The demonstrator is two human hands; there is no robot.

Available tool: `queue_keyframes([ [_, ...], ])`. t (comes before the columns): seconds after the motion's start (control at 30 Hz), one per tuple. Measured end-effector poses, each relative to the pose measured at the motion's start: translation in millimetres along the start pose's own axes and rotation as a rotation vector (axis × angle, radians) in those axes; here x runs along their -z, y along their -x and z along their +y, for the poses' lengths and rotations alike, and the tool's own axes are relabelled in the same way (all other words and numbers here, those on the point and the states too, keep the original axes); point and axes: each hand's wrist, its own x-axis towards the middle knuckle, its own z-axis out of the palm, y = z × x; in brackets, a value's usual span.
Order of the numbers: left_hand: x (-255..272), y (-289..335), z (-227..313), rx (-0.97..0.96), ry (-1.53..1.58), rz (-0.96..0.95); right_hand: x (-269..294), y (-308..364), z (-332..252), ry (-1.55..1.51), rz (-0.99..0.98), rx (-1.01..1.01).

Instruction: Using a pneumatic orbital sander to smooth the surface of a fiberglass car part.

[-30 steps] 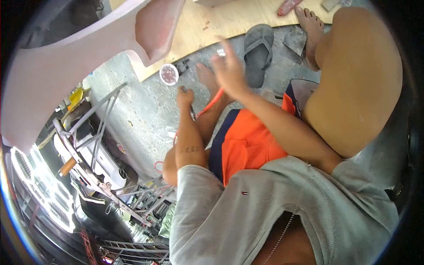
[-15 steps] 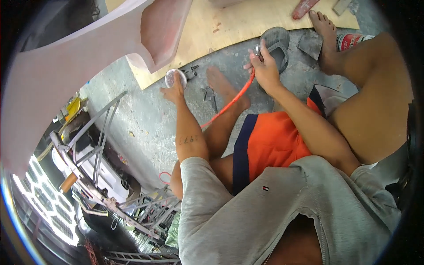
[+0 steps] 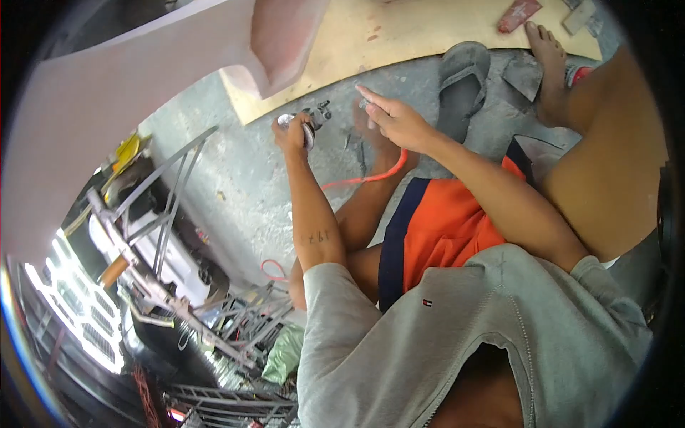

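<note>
While left hand (image 3: 292,133) is gripping small metal air tool (image 3: 308,123), right hand (image 3: 396,121) is hovering loosely curled, index finger extended, holding nothing; orange hose (image 3: 364,178) is trailing; fitting step likely needing steadier alignment.

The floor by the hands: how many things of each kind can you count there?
Small silver metal tool held in the left hand: 1
Thin orange hose running under the right hand: 1
Grey rubber sandal: 1
Flat pale wooden board: 1
Total: 4

Shiny metal tool (image 3: 308,123), glossy orange hose (image 3: 371,175), rough matt concrete floor (image 3: 250,178).
</note>
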Motion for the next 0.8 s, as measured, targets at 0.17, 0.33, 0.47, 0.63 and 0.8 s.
queue_keyframes([
  [0.17, 80.1, 97.3, 68.5, -0.067, 0.268, 0.073, -51.5, -6.5, -3.5, 0.409, 0.223, 0.626],
  [0.33, 120.4, 209.6, 139.6, -0.360, 0.076, 0.271, -76.1, 35.9, -57.0, 0.179, -0.071, 0.324],
  [0.47, 121.8, 275.0, 177.2, -0.692, -0.129, 0.428, -84.4, 54.9, -104.7, 0.040, -0.195, 0.341],
  [0.63, 116.2, 320.6, 199.4, -0.904, -0.081, 0.566, -81.0, 67.2, -131.4, -0.102, -0.306, 0.432],
  [0.8, 128.5, 344.1, 217.5, -1.347, -0.454, 0.589, -69.9, 83.9, -152.6, -0.180, -0.401, 0.402],
])
